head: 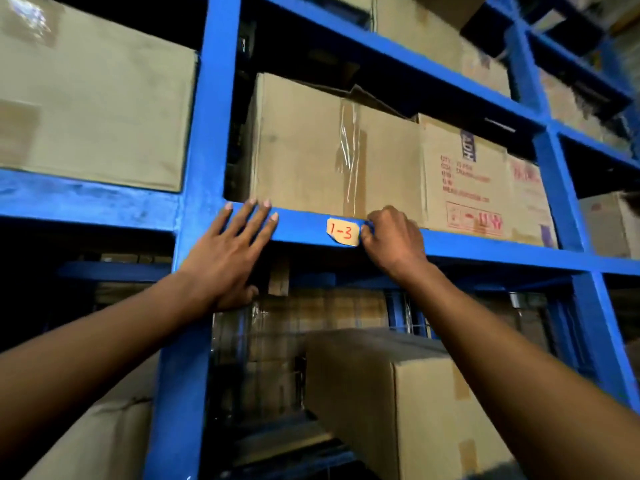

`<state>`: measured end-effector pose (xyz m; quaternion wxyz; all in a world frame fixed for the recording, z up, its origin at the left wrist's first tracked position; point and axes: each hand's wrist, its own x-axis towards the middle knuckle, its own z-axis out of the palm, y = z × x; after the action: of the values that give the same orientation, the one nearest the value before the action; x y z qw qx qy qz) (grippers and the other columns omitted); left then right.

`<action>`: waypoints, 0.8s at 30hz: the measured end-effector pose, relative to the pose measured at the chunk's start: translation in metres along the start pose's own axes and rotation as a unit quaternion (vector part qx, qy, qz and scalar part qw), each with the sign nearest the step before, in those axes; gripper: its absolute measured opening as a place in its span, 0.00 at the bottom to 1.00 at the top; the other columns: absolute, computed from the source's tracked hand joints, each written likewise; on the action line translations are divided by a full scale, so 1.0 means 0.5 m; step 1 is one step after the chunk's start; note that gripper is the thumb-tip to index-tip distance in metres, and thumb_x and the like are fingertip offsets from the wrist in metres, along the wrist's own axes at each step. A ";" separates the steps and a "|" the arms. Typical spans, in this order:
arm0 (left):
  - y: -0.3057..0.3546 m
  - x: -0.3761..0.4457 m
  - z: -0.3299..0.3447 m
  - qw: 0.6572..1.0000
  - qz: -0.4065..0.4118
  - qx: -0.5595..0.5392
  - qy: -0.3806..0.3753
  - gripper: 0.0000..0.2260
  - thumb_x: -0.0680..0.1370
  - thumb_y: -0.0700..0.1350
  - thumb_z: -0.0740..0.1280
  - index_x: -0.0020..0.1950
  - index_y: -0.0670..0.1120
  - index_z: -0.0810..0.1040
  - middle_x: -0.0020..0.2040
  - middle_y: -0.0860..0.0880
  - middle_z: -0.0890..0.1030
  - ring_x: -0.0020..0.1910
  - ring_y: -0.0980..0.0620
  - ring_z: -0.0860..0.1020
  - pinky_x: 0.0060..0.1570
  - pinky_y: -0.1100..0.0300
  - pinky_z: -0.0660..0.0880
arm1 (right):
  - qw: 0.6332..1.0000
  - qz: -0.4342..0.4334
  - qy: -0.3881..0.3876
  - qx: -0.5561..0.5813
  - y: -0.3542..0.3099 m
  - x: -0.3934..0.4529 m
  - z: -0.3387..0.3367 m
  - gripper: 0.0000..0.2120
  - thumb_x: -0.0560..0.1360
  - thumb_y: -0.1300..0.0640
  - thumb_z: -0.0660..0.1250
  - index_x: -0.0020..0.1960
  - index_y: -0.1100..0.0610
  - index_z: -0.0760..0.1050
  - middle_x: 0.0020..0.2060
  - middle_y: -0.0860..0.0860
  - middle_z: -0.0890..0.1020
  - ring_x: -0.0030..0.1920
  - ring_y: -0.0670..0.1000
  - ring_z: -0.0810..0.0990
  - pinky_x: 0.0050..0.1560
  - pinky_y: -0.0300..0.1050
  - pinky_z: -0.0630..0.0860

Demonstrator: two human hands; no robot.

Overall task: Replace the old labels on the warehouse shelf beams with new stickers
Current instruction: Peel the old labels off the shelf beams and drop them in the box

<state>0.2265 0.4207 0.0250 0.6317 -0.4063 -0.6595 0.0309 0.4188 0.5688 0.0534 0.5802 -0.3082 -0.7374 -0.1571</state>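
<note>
A tan label [343, 231] with "1-3" written in red is stuck on the front of a blue shelf beam [467, 244]. My right hand [393, 239] is at the label's right edge, fingers curled and pinching that edge. My left hand [230, 251] lies flat against the same beam to the left of the label, fingers spread, thumb under the beam. No loose sticker is visible.
A blue upright post [197, 202] rises just left of my left hand. Cardboard boxes [332, 150] stand on the shelf above the beam, others [398, 393] sit below, and a large box [90, 98] fills the left bay. More blue racking [557, 174] continues right.
</note>
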 end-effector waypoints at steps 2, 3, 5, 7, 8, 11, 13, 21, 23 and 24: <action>0.006 -0.004 -0.002 1.000 0.001 0.002 0.010 0.51 0.68 0.62 0.64 0.74 0.41 0.35 0.77 0.39 0.38 0.75 0.40 0.39 0.73 0.44 0.41 | 1.000 0.001 0.016 -0.014 -0.006 0.005 0.019 0.14 0.76 0.56 0.57 0.53 0.64 0.76 0.54 0.63 0.76 0.55 0.64 0.73 0.52 0.53 0.69; 0.007 -0.004 -0.002 1.000 0.003 0.007 0.012 0.51 0.68 0.62 0.64 0.74 0.41 0.35 0.77 0.39 0.38 0.75 0.40 0.38 0.73 0.44 0.41 | 0.999 0.001 0.027 -0.020 -0.010 0.005 0.032 0.15 0.76 0.56 0.57 0.53 0.64 0.76 0.54 0.63 0.75 0.55 0.64 0.73 0.53 0.54 0.69; 0.011 -0.004 -0.003 1.000 0.003 0.006 0.014 0.51 0.68 0.62 0.64 0.74 0.41 0.34 0.76 0.40 0.37 0.75 0.40 0.37 0.73 0.44 0.40 | 0.997 -0.013 0.051 -0.057 -0.016 0.000 0.049 0.13 0.76 0.58 0.58 0.52 0.65 0.76 0.53 0.62 0.75 0.53 0.63 0.73 0.50 0.53 0.68; 0.016 -0.006 -0.003 1.000 -0.005 0.006 0.016 0.51 0.69 0.63 0.63 0.74 0.41 0.33 0.76 0.40 0.36 0.75 0.40 0.36 0.73 0.44 0.39 | 0.992 -0.038 0.062 -0.100 -0.022 -0.005 0.062 0.10 0.75 0.62 0.59 0.51 0.65 0.75 0.50 0.61 0.75 0.50 0.62 0.74 0.43 0.51 0.65; 0.017 -0.008 -0.004 1.000 -0.007 0.007 0.017 0.51 0.69 0.63 0.63 0.73 0.41 0.32 0.76 0.40 0.36 0.75 0.40 0.35 0.73 0.44 0.39 | 0.990 -0.047 0.062 -0.117 -0.024 -0.007 0.063 0.09 0.75 0.63 0.59 0.50 0.65 0.75 0.49 0.61 0.76 0.48 0.61 0.75 0.42 0.50 0.64; 0.023 -0.011 -0.009 1.000 -0.008 0.005 0.010 0.51 0.69 0.63 0.63 0.73 0.41 0.32 0.76 0.40 0.35 0.74 0.40 0.35 0.73 0.44 0.39 | 0.986 -0.068 0.056 -0.140 -0.026 -0.013 0.061 0.08 0.74 0.62 0.61 0.48 0.65 0.75 0.47 0.60 0.76 0.47 0.61 0.75 0.42 0.50 0.65; 0.024 -0.013 -0.013 1.000 -0.008 0.000 0.007 0.50 0.69 0.62 0.63 0.74 0.41 0.32 0.76 0.40 0.35 0.74 0.40 0.35 0.74 0.44 0.39 | 0.986 -0.078 0.057 -0.134 -0.028 -0.015 0.056 0.07 0.74 0.62 0.61 0.47 0.65 0.75 0.46 0.60 0.76 0.47 0.61 0.76 0.41 0.50 0.65; 0.016 -0.014 -0.038 0.999 -0.002 -0.038 -0.035 0.49 0.70 0.62 0.63 0.74 0.42 0.33 0.76 0.40 0.35 0.74 0.42 0.34 0.73 0.45 0.37 | 0.995 -0.071 0.068 0.000 -0.048 -0.022 0.007 0.08 0.71 0.58 0.63 0.37 0.61 0.68 0.39 0.61 0.78 0.34 0.60 0.71 0.30 0.44 0.60; 0.015 -0.029 -0.041 0.998 -0.003 -0.055 -0.036 0.48 0.71 0.61 0.62 0.74 0.43 0.34 0.76 0.40 0.35 0.74 0.42 0.34 0.73 0.46 0.37 | 0.992 -0.054 0.062 0.094 -0.072 -0.039 -0.010 0.10 0.69 0.56 0.63 0.35 0.63 0.69 0.35 0.58 0.78 0.32 0.59 0.71 0.26 0.45 0.63; 0.017 -0.039 -0.038 0.997 -0.006 -0.065 -0.031 0.47 0.71 0.60 0.62 0.75 0.43 0.35 0.76 0.40 0.35 0.75 0.42 0.34 0.73 0.46 0.37 | 0.986 -0.041 0.050 0.153 -0.083 -0.049 -0.018 0.11 0.68 0.54 0.64 0.35 0.62 0.71 0.34 0.57 0.79 0.33 0.58 0.73 0.29 0.47 0.68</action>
<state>0.2445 0.4061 0.0086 0.5833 -0.4413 -0.6819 -0.0027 0.4025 0.5253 0.0379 0.6499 -0.1772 -0.7347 -0.0807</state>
